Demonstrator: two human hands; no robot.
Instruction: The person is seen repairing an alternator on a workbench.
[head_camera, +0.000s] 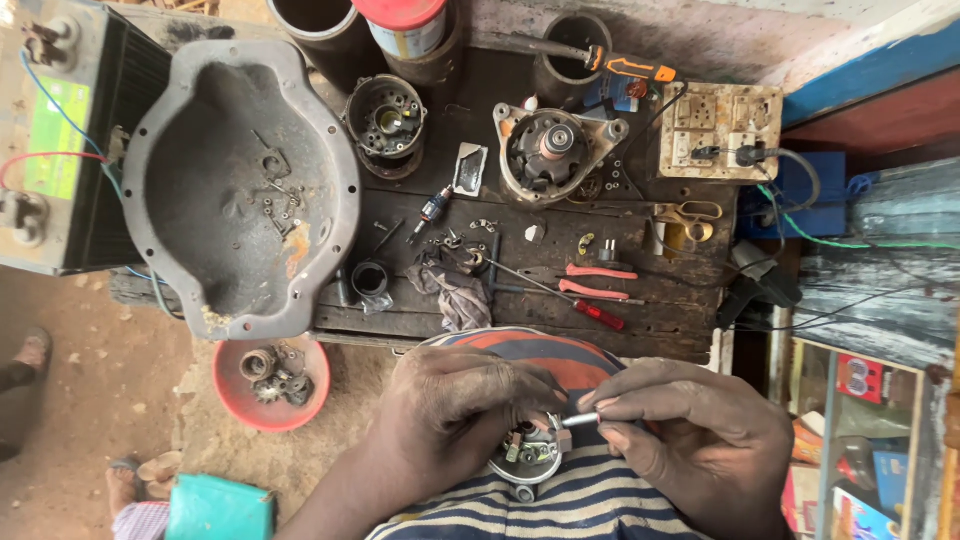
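Counter (560, 300) of dark, oily wood lies just beyond both hands, crowded with parts. Pan (235, 175), a large grey metal casting with loose screws in it, sits far to the left of the left hand; a red bowl (268, 385) of small gears stands nearer, on the ground beside that hand. Motor housing (550, 150) rests well beyond the right hand, with red-handled pliers (598, 280) between. Left hand (455, 410) is closed around a small round metal part (528, 455), held over the lap, its fingers curled over the upper rim. Right hand (690, 425) pinches a slim metal tool (582, 420) between thumb and forefinger, its tip at the part's top face. Good practice, judged from this grip: brace the part against the body, keep the tool square to the fastener, and turn with light, steady pressure so the tip does not slip.
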